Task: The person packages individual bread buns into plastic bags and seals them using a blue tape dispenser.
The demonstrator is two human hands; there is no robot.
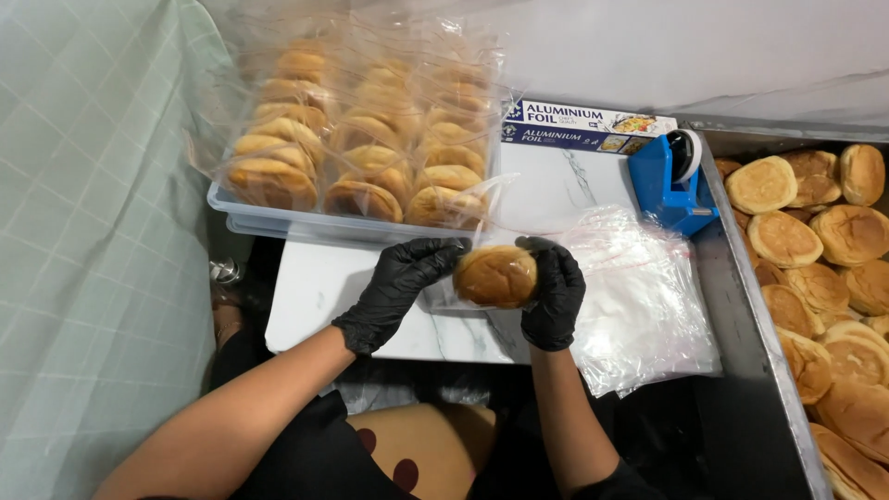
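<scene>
Both gloved hands meet over the middle of the white marble board (324, 287), and between them sits one bun (495, 276). It is round, golden brown on its domed top with a paler edge, smooth and unbroken, and it lies inside a thin clear bag (444, 298) whose loose plastic trails off at 9 o'clock under the left fingers. The left hand (398, 287) pinches the bag's edge beside the bun, fingers curled shut on the film. The right hand (554, 294) cups the bun from 3 o'clock, thumb over the top, fingers closed around it through the plastic (black gloves on both, so the fingertips are hard to pick out).

At 12 o'clock from the bun stands a shallow clear tray (278, 220) packed with bagged buns (361, 139) in three rows, all standing on edge. At 3 o'clock a stack of empty clear bags (639, 296) lies flat, hanging over the board's near edge. Beyond it, at about 1 o'clock, stands a blue tape dispenser (669, 181), and behind that a long foil box (588, 125) lies along the back.

Far right, a steel bin (741, 296) holds a heap of loose buns (815, 259), unwrapped. The board is white with grey veins. A pale green checked cloth (93, 231) hangs down the left side, and a grey-white wall (694, 46) runs behind.
</scene>
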